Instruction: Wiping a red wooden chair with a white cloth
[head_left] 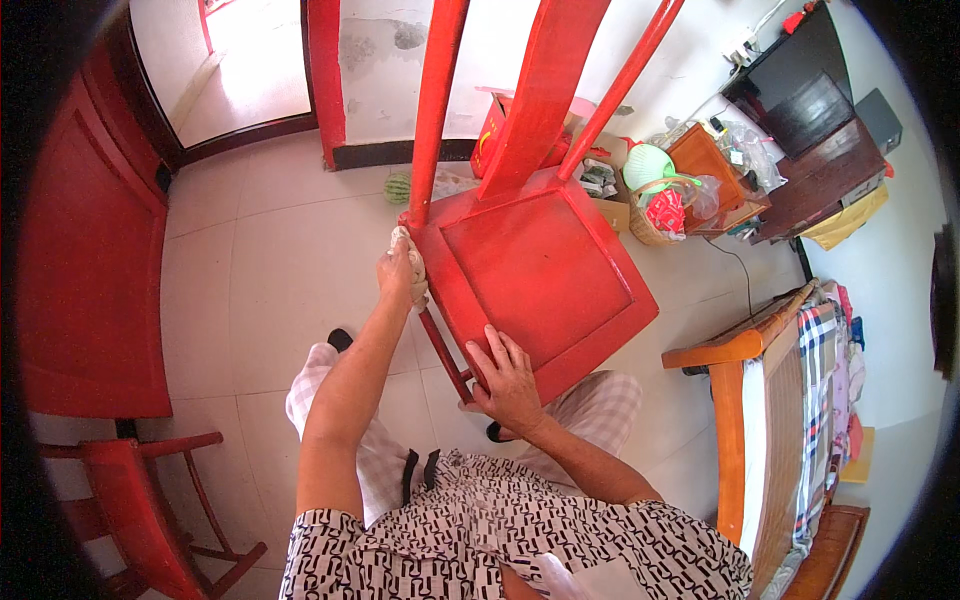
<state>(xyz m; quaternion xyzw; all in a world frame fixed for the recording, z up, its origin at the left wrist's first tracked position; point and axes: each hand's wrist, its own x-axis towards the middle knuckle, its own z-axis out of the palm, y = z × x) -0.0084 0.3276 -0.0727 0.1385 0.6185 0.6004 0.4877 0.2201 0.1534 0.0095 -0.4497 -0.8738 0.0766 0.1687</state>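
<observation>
A red wooden chair stands in front of me on the pale tiled floor, its back slats rising toward the top of the view. My left hand is closed on a light-coloured cloth and presses it against the left edge of the seat, near the rear corner. My right hand rests flat on the near front edge of the seat, fingers spread, holding nothing.
A second red chair stands at lower left beside a red panel. A wooden bed frame with checked bedding lies at right. Boxes, a basket and a green scoop crowd the far wall by a dark cabinet.
</observation>
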